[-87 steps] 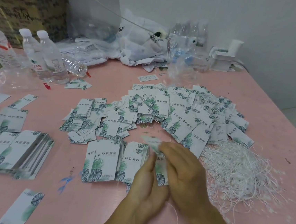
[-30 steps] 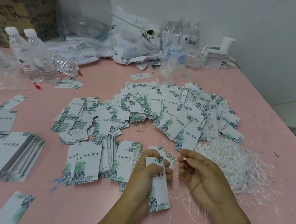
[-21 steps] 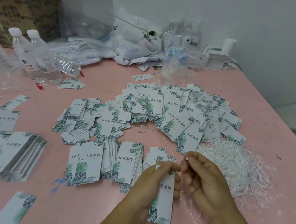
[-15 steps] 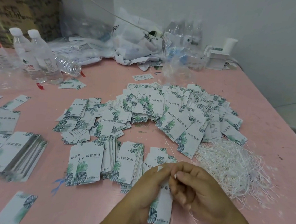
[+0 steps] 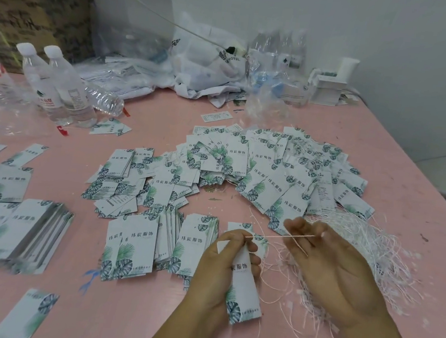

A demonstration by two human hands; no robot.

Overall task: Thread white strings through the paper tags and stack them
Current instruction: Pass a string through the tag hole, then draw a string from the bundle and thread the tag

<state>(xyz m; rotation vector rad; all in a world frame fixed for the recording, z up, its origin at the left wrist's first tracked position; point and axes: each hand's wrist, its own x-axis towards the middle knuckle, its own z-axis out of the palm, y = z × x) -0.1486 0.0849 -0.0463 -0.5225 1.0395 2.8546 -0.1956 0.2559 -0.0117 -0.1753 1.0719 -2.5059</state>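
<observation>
Pulling string (image 5: 280, 236) through tag (image 5: 245, 280)
My left fingers (image 5: 239, 238) are gripping the tag; right fingers (image 5: 319, 232), at three o'clock, are pinching string. Tugging hard risks tearing the hole.

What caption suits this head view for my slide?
Left hand holds a paper tag while right hand draws a white string taut from its top.

Lighting: soft, even and diffuse, with a cool cast; source not seen. Shadows: faint, noted only under the left hand (image 5: 220, 272) and right hand (image 5: 334, 272). Glare: none harsh; mild sheen recorded on the clear plastic water bottles with white caps (image 5: 60, 87). Distortion: wide-angle bowing observed at the far edge of the pink matte table (image 5: 396, 169). Blur: the stack of white leaf-printed paper tags (image 5: 14, 233) at left is smeared; the crumpled clear plastic bags (image 5: 267, 91) are rendered soft.
</observation>
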